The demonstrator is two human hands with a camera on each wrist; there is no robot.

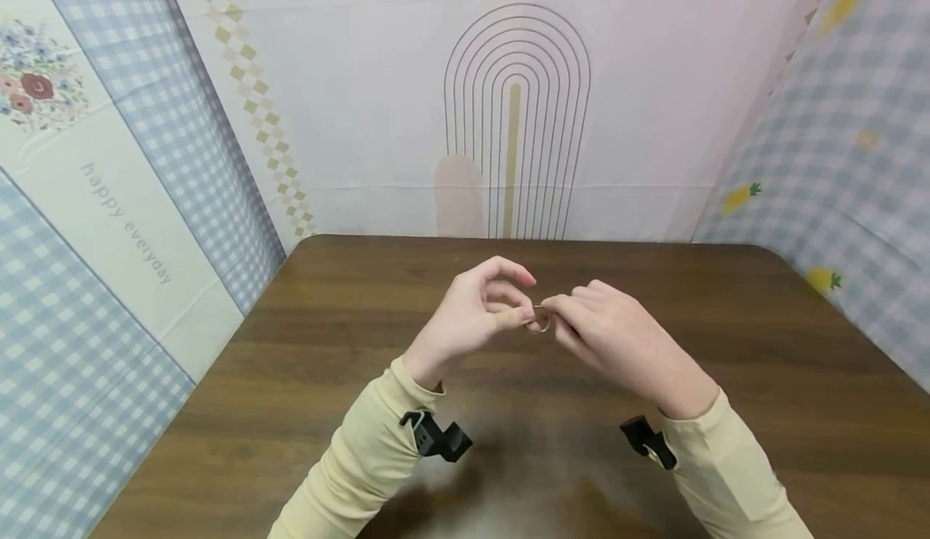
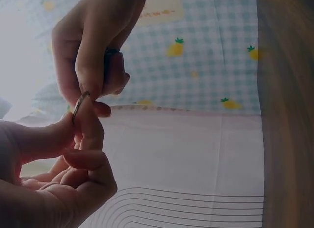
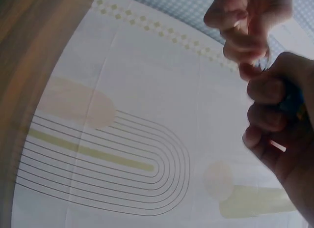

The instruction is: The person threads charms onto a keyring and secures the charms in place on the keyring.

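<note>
Above the table, both hands meet at a thin metal ring (image 1: 548, 325). My left hand (image 1: 468, 313) pinches one side of the ring between thumb and a fingertip, its other fingers bent. From the right, my right hand (image 1: 613, 333) pinches the opposite side, thumb and forefinger close to the left fingertips. In the left wrist view the ring (image 2: 80, 103) shows as a narrow curved band partly covered by fingers. Inside the curled right fingers sits a dark bluish thing (image 3: 293, 101), mostly hidden; I cannot tell what it is.
A brown wooden table (image 1: 305, 378) spreads under both arms. Behind it hangs a white cloth (image 1: 363, 103) printed with arches, and checked cloths (image 1: 821, 200) line the sides. Each sleeve carries a small black wrist camera (image 1: 439, 438).
</note>
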